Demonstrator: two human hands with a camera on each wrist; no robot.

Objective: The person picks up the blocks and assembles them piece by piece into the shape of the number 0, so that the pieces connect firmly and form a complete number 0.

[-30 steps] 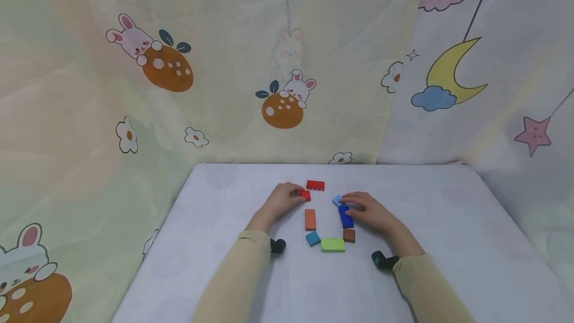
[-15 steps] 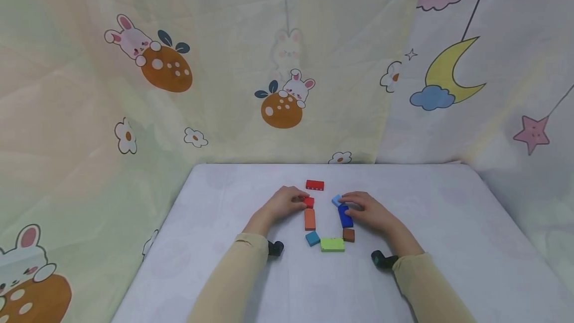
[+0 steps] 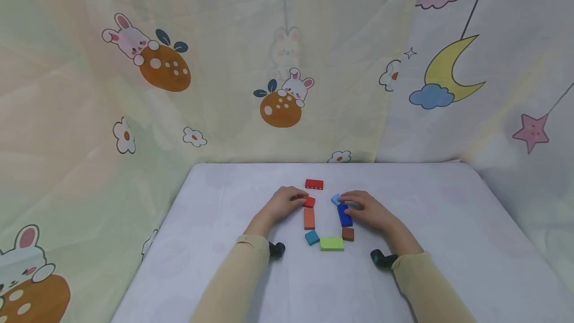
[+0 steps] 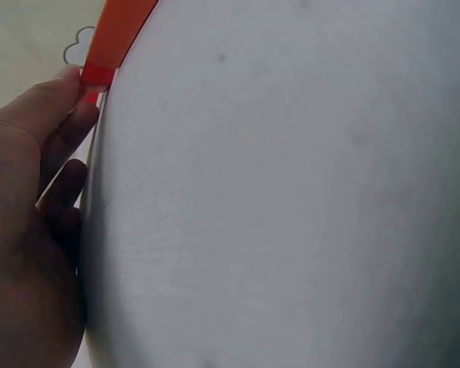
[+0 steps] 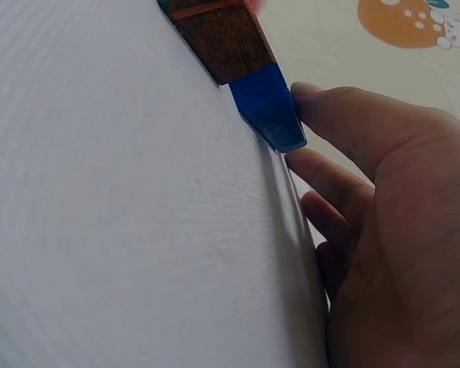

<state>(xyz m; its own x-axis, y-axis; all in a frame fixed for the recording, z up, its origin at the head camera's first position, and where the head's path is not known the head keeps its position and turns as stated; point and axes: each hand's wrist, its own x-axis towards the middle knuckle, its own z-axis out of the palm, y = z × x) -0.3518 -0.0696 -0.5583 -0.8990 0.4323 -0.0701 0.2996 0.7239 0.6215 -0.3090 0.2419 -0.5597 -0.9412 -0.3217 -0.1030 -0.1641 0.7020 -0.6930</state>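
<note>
In the head view, my left hand pinches a small red block between thumb and fingers, at the far end of an orange block. The left wrist view shows the thumb on that red block, beside the orange one. My right hand rests by the opposite side, relaxed fingers reaching a light blue block. Its thumb touches a dark blue block. A brown block, a lime green block and a teal block lie nearer, forming a U with the others.
A longer red block lies alone beyond the U. Everything sits on a white-covered table, with a printed cloth backdrop behind its far edge. Dark wrist cameras stick out beside the sleeves.
My left hand has drawn the small red block nearer and slightly right, from apart to against the orange block's far end. The right hand has stayed in place.
</note>
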